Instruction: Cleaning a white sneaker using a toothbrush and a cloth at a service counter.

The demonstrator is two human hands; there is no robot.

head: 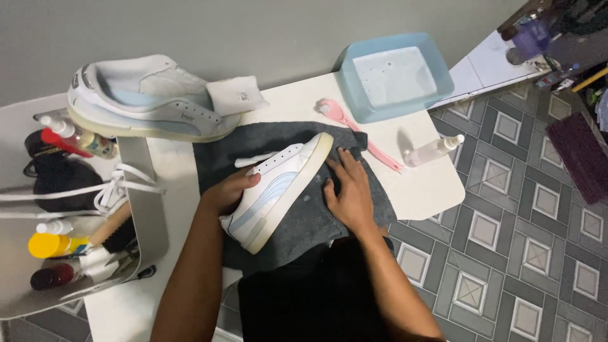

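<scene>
Head view: left hand [229, 190] grips the light, stiff-soled shoe [278, 187] by its collar, a sound hold, while the right hand [348, 190] lies open on the soft towel [304, 221].

wall [253, 31]: plain grey | floor [506, 253]: grey square-patterned tiles | table [430, 183]: white, rounded corner

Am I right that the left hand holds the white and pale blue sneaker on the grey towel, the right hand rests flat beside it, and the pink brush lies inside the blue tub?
Not quite. The head view shows the pink brush lying on the white table, outside the blue tub. The rest holds: left hand on the sneaker, right hand flat on the grey towel.
</scene>
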